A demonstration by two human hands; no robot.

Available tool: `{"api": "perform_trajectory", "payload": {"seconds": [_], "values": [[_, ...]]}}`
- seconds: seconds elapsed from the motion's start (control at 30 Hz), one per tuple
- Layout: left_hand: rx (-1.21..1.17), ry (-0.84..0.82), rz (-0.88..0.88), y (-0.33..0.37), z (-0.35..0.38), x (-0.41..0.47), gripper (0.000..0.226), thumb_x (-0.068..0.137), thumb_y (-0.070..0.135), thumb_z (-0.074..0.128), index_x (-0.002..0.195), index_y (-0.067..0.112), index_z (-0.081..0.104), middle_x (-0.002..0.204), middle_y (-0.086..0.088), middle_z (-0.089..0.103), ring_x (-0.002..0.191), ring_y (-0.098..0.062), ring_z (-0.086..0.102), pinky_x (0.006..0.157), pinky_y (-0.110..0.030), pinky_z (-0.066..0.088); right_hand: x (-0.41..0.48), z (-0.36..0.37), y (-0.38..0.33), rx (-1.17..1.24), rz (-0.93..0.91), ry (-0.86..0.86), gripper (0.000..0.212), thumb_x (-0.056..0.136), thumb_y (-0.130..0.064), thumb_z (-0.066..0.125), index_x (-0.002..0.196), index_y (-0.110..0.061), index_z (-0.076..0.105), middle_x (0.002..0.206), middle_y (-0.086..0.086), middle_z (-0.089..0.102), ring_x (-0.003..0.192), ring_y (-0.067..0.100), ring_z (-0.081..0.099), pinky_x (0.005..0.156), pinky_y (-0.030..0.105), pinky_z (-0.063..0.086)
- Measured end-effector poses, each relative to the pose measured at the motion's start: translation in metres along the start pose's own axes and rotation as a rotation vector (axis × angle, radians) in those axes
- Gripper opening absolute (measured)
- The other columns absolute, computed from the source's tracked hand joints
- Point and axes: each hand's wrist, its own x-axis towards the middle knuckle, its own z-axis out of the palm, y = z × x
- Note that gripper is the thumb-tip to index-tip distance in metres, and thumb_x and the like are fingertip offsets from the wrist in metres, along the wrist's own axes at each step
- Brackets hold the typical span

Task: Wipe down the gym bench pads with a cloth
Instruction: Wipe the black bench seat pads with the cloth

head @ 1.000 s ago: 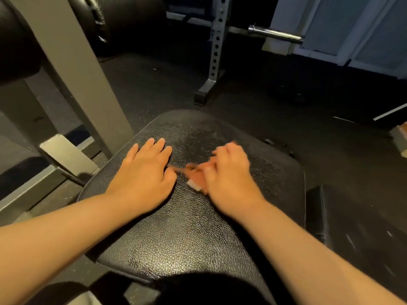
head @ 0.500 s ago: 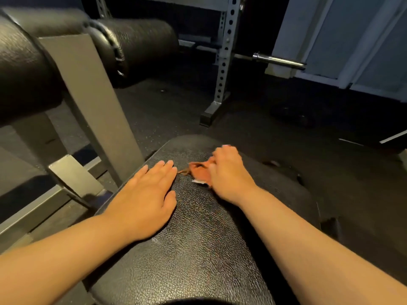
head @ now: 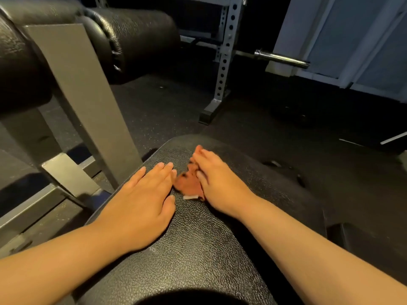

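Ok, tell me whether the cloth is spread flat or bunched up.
Bunched: the cloth lies crumpled under the right hand on the bench pad.

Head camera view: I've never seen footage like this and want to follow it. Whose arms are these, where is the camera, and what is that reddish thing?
There is no machine here. A person wears one wide-angle camera on the head, looking forward and down, so the two bare arms are their own. They lean over a black bench pad. The left hand rests flat on the pad and holds nothing. The right hand, a little blurred, lies over a small reddish-brown cloth and presses it onto the pad. At upper left are black roller pads on a grey frame. Further back stands a holed rack upright with a barbell end sticking out.
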Motion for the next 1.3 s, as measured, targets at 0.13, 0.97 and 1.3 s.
{"api": "perform_trajectory", "payload": {"seconds": [0.13, 0.97, 1.3], "values": [[-0.018, -0.003, 0.0, -0.001, 0.0, 0.001, 0.079, 0.084, 0.056, -0.005, 0.159, 0.032, 0.001, 0.164, 0.016, -0.009, 0.147, 0.003, -0.018, 0.122, -0.03, -0.01, -0.013, -0.025, 0.059, -0.044, 0.033, 0.032, 0.048, 0.101, -0.015, 0.047, 0.147, -0.029, 0.044, 0.151, -0.003, 0.039, 0.136, 0.022, 0.042, 0.118, 0.043, 0.031], [-0.077, 0.096, -0.165, -0.004, 0.0, 0.005, 0.068, 0.093, 0.034, 0.02, 0.159, 0.016, 0.016, 0.167, 0.0, 0.01, 0.153, -0.013, 0.003, 0.124, -0.031, -0.005, 0.08, 0.02, -0.035, -0.006, 0.137, 0.084, 0.046, 0.106, -0.023, 0.04, 0.15, -0.011, 0.038, 0.162, 0.009, 0.022, 0.15, 0.028, 0.02, 0.121, 0.039, 0.02], [-0.056, 0.072, -0.154, -0.005, 0.001, 0.004, 0.064, 0.099, 0.03, 0.027, 0.159, 0.015, 0.014, 0.167, -0.001, 0.005, 0.153, -0.013, -0.001, 0.125, -0.033, -0.002, 0.087, 0.005, -0.03, 0.047, 0.421, 0.205, 0.046, 0.096, -0.042, 0.057, 0.132, -0.014, 0.059, 0.138, 0.01, 0.048, 0.126, 0.033, 0.049, 0.107, 0.041, 0.039]]}}
